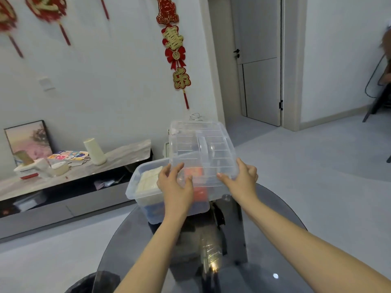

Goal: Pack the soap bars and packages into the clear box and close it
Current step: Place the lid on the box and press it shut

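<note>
Holding the clear lid (203, 149) tilted, offset right above the clear box (135, 187) at the glass table's (275, 240) far edge, both the left hand (175, 187) and right hand (241, 178) pinch its near rim. Cream soap (148, 179) and a red package (195, 182) sit inside. Misaligned, the lid could catch a rim and nudge the box off.

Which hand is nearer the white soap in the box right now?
Left. The left hand holds the lid's near edge right beside the white soap. The right hand grips the lid's opposite corner, farther away.
</note>
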Demonstrator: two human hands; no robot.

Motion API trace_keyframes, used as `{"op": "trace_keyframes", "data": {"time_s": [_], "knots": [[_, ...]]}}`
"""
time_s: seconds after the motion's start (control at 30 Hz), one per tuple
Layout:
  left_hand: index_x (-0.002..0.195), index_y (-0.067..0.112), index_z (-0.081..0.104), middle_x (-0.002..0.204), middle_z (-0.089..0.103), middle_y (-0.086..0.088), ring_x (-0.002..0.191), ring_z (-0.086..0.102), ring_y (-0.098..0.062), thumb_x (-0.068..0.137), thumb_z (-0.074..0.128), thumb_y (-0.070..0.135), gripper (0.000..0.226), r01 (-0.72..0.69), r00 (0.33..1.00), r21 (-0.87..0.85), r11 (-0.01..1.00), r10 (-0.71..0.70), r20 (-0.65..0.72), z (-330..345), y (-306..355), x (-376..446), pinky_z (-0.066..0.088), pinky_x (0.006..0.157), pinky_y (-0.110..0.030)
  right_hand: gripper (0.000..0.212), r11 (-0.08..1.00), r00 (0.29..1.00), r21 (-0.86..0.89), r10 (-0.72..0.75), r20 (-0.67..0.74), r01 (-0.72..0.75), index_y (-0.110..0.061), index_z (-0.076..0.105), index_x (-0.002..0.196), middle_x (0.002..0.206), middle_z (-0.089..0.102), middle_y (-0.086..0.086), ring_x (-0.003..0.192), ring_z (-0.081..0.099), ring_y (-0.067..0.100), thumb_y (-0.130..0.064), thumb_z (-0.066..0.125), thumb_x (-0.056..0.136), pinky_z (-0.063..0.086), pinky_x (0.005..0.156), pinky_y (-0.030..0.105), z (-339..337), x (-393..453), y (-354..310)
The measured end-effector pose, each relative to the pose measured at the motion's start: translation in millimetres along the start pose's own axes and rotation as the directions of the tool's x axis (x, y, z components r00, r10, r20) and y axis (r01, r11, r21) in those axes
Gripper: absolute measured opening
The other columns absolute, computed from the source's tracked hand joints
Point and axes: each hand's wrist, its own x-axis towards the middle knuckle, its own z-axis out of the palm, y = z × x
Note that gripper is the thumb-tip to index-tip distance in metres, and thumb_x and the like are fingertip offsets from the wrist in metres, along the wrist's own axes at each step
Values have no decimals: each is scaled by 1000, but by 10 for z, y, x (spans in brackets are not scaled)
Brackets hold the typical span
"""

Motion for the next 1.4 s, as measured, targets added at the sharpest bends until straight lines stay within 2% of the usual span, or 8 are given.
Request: {"op": "trace_keyframes", "data": {"time_s": [0.2,0.4,0.53,0.67,0.83,0.97,1.17,1.4], "knots": [[126,16,58,141,33,-10,136,29,-18,88,59,15,39,158,983,-16,987,-158,-90,-281,-405,31,21,102,-18,69,988,978,-115,-77,192,101,-19,42,136,110,29,2,123,28,26,-32,72,76,26,94,22,486,49,-148],[120,16,61,130,33,-7,132,29,-22,86,61,23,35,288,948,-82,954,-296,-118,-294,-603,-21,27,103,-26,64,952,938,-266,-50,344,149,-17,41,141,143,35,11,136,24,28,-33,64,83,23,112,37,649,233,-289],[114,21,64,111,32,0,119,40,-24,89,54,28,27,262,959,-61,963,-267,-97,-296,-652,51,32,92,-23,57,933,878,-311,-13,479,184,-17,39,142,152,32,7,139,28,29,-30,58,89,22,116,40,598,461,-355],[105,25,70,102,39,0,110,45,-24,88,48,17,29,152,988,12,988,-151,-39,-320,-662,132,38,98,-30,56,933,925,-337,9,379,129,-16,44,139,149,37,11,132,41,31,-33,60,88,25,113,35,601,604,-350],[129,24,57,143,41,-2,140,24,-18,81,34,41,55,-71,984,388,919,2,176,-363,-740,332,1,118,-39,54,924,926,-365,35,376,113,-20,47,138,147,38,14,136,32,34,-33,60,87,27,114,43,667,750,-296],[128,36,56,130,50,-1,128,35,-19,87,33,57,52,-226,962,520,824,105,251,-200,-724,322,10,108,-35,52,939,944,-343,88,319,28,-26,45,138,145,43,14,134,37,31,-34,58,88,35,110,45,673,875,-304],[131,34,53,129,50,-5,122,36,-25,90,32,59,52,-222,962,620,752,64,267,63,-557,401,20,99,-38,72,943,921,-325,63,384,71,-20,29,147,158,23,0,144,22,28,-42,59,85,26,116,41,761,784,-253],[117,21,66,126,62,-3,121,45,-25,92,44,24,34,-156,969,483,862,39,244,-75,-610,712,28,98,-36,79,951,869,-304,103,485,57,-24,16,150,160,4,-9,146,17,24,-37,60,85,30,114,44,684,976,-216]]}}
